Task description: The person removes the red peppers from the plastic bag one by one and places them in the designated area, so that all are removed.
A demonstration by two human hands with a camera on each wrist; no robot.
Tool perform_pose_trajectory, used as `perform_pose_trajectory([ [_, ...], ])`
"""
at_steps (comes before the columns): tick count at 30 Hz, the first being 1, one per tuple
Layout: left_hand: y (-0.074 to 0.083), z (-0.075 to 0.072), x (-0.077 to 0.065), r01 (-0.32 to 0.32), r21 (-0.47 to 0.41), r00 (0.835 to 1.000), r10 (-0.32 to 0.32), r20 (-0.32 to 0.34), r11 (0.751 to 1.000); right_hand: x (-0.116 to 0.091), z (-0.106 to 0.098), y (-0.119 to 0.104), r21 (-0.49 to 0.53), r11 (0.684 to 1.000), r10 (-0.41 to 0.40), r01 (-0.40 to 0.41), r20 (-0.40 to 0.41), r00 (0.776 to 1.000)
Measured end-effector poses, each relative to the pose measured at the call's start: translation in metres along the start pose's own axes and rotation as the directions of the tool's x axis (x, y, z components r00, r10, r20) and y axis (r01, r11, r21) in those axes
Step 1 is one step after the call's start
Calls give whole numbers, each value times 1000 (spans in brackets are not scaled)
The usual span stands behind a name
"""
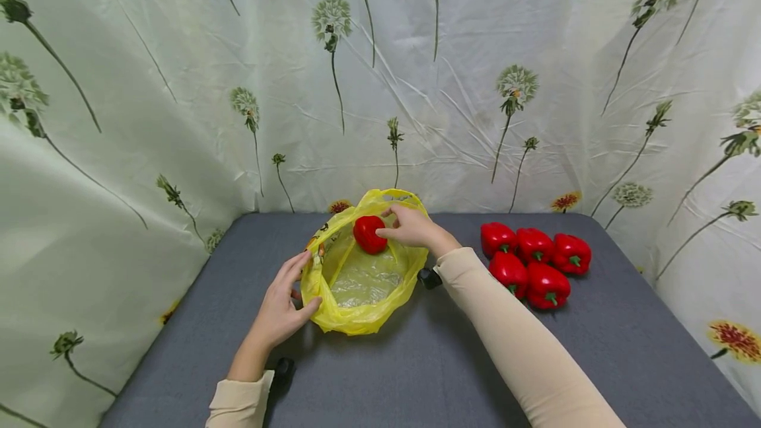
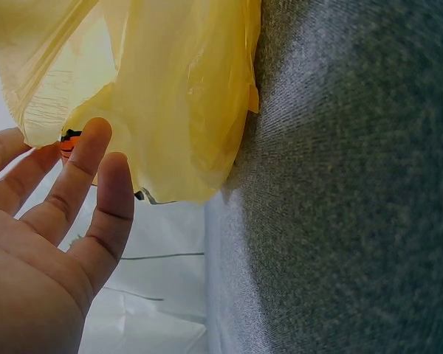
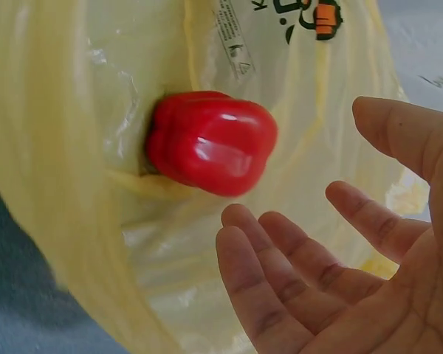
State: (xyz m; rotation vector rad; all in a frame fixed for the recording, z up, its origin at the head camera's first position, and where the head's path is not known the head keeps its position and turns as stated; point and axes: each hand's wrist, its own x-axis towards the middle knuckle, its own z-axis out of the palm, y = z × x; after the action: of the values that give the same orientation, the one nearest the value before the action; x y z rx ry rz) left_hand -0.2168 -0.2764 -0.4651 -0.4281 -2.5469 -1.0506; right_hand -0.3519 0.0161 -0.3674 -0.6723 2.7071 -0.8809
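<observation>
A yellow plastic bag (image 1: 368, 319) stands with its mouth open on the table. Inside it, near the far wall, is one red bell pepper (image 1: 370, 235). My right hand (image 1: 410, 226) reaches into the bag's mouth beside the pepper; in the right wrist view its spread fingers (image 3: 262, 287) are apart from the pepper (image 3: 214, 144). Against the bag's left side is my left hand (image 1: 282, 302), its fingers loosely extended along the plastic. The left wrist view shows those fingers (image 2: 112, 199) close to the bag's printed side (image 2: 155, 133).
Several red bell peppers (image 1: 535, 266) lie in a cluster on the right of the grey table (image 1: 416, 375). A white curtain (image 1: 416, 84) with a dandelion print hangs behind the table and along its sides.
</observation>
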Motion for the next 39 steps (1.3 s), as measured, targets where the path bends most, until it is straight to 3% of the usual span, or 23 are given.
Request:
perform_pose_trajectory([
  [7,-1,1,0,-5,-7,1000,5,-2,1000,13,13,0,-21,1000,23,-23,5,1000],
  [23,-2,2,1,-21,-9,1000,21,2,1000,27,31,6,38,994,99,-99,13,995],
  [30,-2,1,1,-22,-13,1000,22,5,1000,28,29,2,-11,993,114,-114,53,992],
  [39,-3,0,0,-20,-7,1000,20,4,1000,28,13,-7,-30,992,127,-123,162,979],
])
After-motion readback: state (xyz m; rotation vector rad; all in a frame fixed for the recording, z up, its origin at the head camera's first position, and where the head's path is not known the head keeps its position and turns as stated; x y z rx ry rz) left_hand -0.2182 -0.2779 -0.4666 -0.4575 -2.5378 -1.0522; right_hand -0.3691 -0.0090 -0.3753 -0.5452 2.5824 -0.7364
